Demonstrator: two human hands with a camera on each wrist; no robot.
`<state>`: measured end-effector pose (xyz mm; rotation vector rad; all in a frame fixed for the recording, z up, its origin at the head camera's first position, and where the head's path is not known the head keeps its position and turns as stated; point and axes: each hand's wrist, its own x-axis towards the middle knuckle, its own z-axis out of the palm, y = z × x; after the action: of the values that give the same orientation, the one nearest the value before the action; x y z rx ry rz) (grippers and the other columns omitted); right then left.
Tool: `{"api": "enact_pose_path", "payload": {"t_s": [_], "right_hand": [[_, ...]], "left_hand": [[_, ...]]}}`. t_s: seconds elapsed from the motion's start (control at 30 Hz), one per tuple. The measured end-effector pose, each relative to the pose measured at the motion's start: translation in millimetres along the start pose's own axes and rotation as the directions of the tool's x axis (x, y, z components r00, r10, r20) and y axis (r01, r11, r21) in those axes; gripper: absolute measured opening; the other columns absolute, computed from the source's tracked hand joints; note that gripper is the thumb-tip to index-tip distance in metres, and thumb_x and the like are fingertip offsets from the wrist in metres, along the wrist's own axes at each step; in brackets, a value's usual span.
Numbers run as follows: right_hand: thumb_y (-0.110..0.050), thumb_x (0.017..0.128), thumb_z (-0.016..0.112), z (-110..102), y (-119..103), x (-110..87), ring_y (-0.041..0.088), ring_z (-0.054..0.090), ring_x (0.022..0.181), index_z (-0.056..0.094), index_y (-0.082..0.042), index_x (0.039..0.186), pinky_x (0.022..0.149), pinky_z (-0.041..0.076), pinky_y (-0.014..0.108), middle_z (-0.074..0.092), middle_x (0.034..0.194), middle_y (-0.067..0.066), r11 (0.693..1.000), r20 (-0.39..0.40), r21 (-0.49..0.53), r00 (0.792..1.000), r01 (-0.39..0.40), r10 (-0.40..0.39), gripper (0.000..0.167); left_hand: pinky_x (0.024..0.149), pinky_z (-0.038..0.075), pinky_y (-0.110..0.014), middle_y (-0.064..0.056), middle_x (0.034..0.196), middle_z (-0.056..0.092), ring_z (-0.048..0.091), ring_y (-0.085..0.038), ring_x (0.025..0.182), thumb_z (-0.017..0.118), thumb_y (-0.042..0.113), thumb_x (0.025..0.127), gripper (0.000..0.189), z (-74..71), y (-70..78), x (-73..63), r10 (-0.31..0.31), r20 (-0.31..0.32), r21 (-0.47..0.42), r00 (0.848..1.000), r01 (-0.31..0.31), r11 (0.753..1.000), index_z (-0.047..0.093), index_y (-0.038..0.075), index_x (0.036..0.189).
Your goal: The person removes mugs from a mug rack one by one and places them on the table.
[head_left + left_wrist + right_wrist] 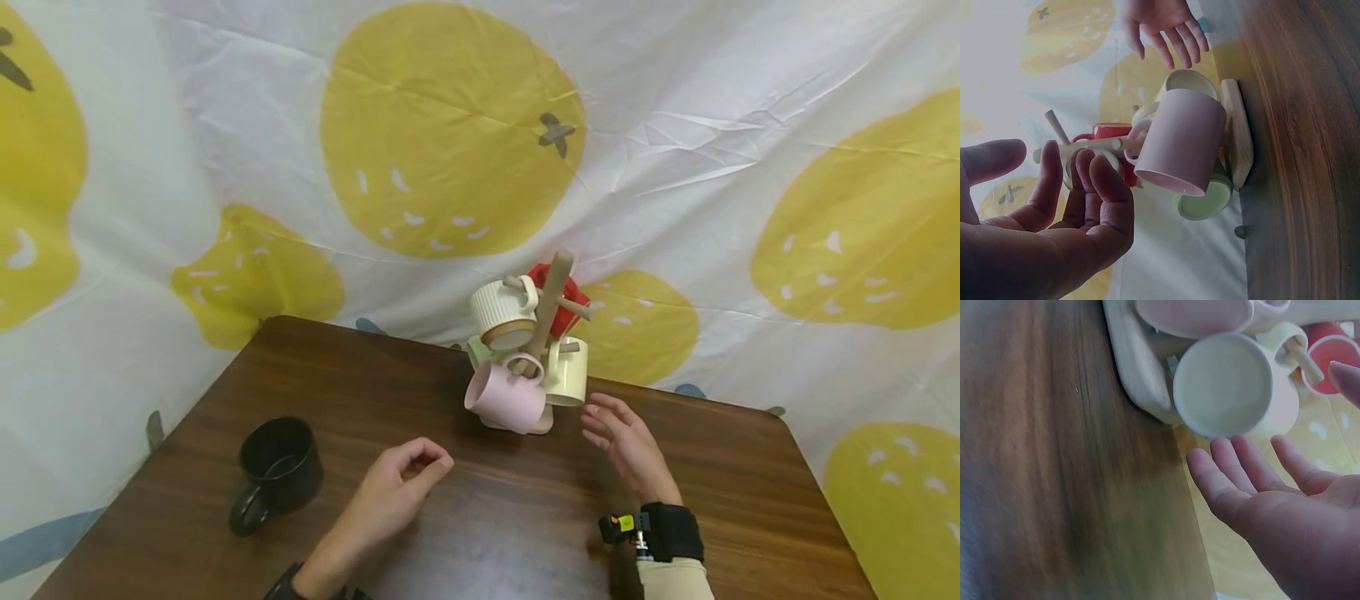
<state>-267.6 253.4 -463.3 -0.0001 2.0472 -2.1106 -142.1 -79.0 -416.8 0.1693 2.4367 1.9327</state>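
Five mugs (498,308) are on the wooden rack (547,308); the black mug (281,475) stands apart on the table (495,533)
The left hand (393,490), fingers loosely bent, holds nothing near the pink mug (510,400); the right hand (630,443), fingers slightly spread, is also without load beside the cream mug (570,375); I judge five as placed, and only the black mug is left off the rack

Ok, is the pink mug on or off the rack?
On: the pink mug hangs tilted from the rack, hooked by its handle.
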Motion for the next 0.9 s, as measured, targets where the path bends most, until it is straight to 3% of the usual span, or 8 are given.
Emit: {"api": "enact_pose_path", "payload": {"t_s": [0.17, 0.37, 0.5, 0.67, 0.9], "right_hand": [[-0.022, 0.104, 0.052, -5, -3, 8.8, 0.031, 0.047, 0.13, 0.028, 0.004, 0.148, 0.106, 0.044, 0.04, 0.044, 0.138, 0.017, 1.0, 0.004, -0.005, 1.0, -0.03, 0.03, 0.057], [-0.026, 0.104, 0.052, -9, -8, 24.0, 0.018, 0.056, 0.118, 0.027, 0.003, 0.15, 0.105, 0.045, 0.038, 0.052, 0.129, 0.006, 0.998, 0.005, -0.023, 0.999, -0.054, 0.054, 0.06], [-0.029, 0.104, 0.052, -10, -13, 34.3, 0.015, 0.058, 0.114, 0.025, 0.003, 0.151, 0.108, 0.042, 0.04, 0.05, 0.135, 0.013, 0.998, 0.018, -0.03, 0.998, -0.056, 0.057, 0.063], [-0.032, 0.104, 0.05, -9, -18, 44.3, 0.021, 0.054, 0.12, 0.018, 0.003, 0.153, 0.112, 0.036, 0.045, 0.041, 0.146, 0.021, 0.997, 0.051, -0.049, 0.997, -0.063, 0.066, 0.068], [-0.033, 0.104, 0.051, -8, -25, 58.4, 0.019, 0.056, 0.116, 0.015, 0.001, 0.154, 0.096, 0.048, 0.03, 0.04, 0.144, 0.018, 0.992, 0.044, -0.08, 0.994, -0.097, 0.101, 0.071]], "left_hand": [[0.072, 0.047, -0.025, -0.002, 0.092, 0.067, 0.059, -0.012, 0.08, 0.065, 0.02, 0.095, 0.012, -0.2, -0.7, -0.2, 0.006, 0.006, -0.001, 1.0, -0.006, 1.0, 0.07, 0.009, 0.097], [0.072, 0.048, -0.025, -0.001, 0.092, 0.067, 0.059, -0.013, 0.08, 0.065, 0.021, 0.095, 0.012, -2.6, -1.9, -1.3, 0.011, -0.006, 0.011, 1.0, -0.011, 1.0, 0.07, 0.009, 0.097], [0.073, 0.048, -0.026, -0.001, 0.092, 0.067, 0.061, -0.018, 0.084, 0.065, 0.021, 0.095, 0.013, -4.8, -2.9, -2.6, 0.015, -0.013, 0.029, 1.0, -0.015, 0.999, 0.07, 0.009, 0.096], [0.074, 0.048, -0.027, -0.001, 0.093, 0.068, 0.06, -0.016, 0.084, 0.065, 0.023, 0.095, 0.013, -5.1, -5.2, -3.7, 0.017, -0.015, 0.051, 1.0, -0.016, 0.999, 0.07, 0.011, 0.095], [0.07, 0.046, -0.025, 0.0, 0.09, 0.067, 0.058, -0.015, 0.08, 0.066, 0.022, 0.094, 0.012, -4.1, -9.5, -6.4, 0.016, -0.006, 0.056, 1.0, -0.016, 0.998, 0.07, 0.011, 0.094]]}}
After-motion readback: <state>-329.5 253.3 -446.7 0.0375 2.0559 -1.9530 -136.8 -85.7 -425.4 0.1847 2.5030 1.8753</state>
